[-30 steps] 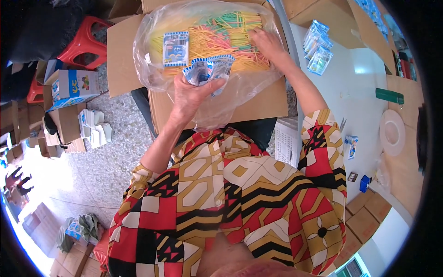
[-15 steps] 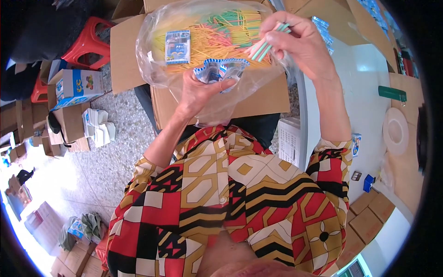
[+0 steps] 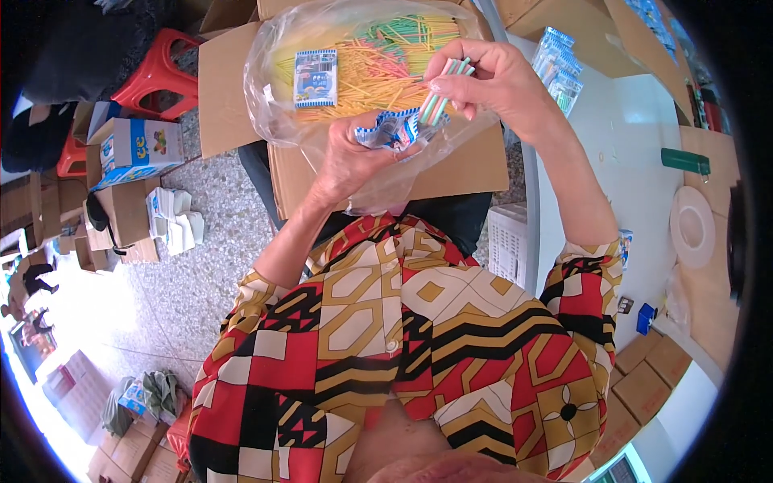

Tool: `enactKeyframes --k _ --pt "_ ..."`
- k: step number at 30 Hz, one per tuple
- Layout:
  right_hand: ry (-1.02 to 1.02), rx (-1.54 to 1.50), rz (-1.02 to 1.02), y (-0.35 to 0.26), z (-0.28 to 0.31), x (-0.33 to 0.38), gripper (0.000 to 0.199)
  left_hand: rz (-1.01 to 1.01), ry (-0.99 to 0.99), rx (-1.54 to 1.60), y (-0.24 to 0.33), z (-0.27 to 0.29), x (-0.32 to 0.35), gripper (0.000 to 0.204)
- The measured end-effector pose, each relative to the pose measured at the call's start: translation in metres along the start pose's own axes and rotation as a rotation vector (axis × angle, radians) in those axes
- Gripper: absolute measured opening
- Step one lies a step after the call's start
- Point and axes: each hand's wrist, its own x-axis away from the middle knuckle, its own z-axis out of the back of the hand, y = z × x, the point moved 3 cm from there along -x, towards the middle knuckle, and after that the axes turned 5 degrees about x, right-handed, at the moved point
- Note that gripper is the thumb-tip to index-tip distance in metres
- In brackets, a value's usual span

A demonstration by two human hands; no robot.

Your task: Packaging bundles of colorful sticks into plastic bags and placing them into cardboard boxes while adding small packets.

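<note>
My left hand point(image 3: 348, 165) grips a small blue-and-white packet point(image 3: 385, 132) with its mouth spread open. A small bundle of thin pink, white and pale green sticks point(image 3: 431, 109) is pinched in my right hand point(image 3: 501, 90). The bundle's lower ends are at the packet's mouth; whether they reach inside is hard to see. Under both hands, a clear plastic bag point(image 3: 262, 90) lies open, full of loose yellow, pink and green sticks point(image 3: 366, 76). Another blue-and-white packet point(image 3: 315, 79) rests flat on those sticks.
The bag sits in an open cardboard box point(image 3: 225, 101). A white table point(image 3: 592, 169) at right bears several filled packets point(image 3: 557, 68) and a green tool-like object point(image 3: 684, 162). Red stools point(image 3: 165, 76) and cartons point(image 3: 141, 151) stand at left; a white crate point(image 3: 507, 241) is beside the table.
My right hand has come left and down with the sticks, bringing their lower ends to the packet's mouth. My left hand has shifted slightly right, still holding the packet.
</note>
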Motion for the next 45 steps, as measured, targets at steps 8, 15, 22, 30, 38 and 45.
enactKeyframes --k 8,15,22,30,38,45 --pt "0.204 0.376 0.283 -0.014 -0.019 0.012 0.011 0.1 0.076 0.221 0.006 -0.006 0.0 0.022" --pt "0.214 0.503 0.281 -0.016 -0.016 0.01 0.011 0.08 0.05 0.287 0.001 -0.008 0.0 0.025" --pt "0.224 0.345 0.203 -0.006 -0.012 0.006 0.011 0.015 0.029 0.326 -0.001 -0.008 -0.001 0.031" --pt "0.18 0.635 0.389 -0.011 -0.028 0.012 0.015 0.078 0.001 0.293 -0.001 -0.006 -0.003 0.025" --pt "0.225 0.609 0.462 -0.01 -0.022 0.016 0.034 0.106 0.059 0.523 0.006 -0.007 -0.003 0.034" --pt "0.279 0.236 0.383 0.006 -0.009 0.026 0.04 0.109 0.034 0.533 0.005 -0.008 -0.005 0.036"
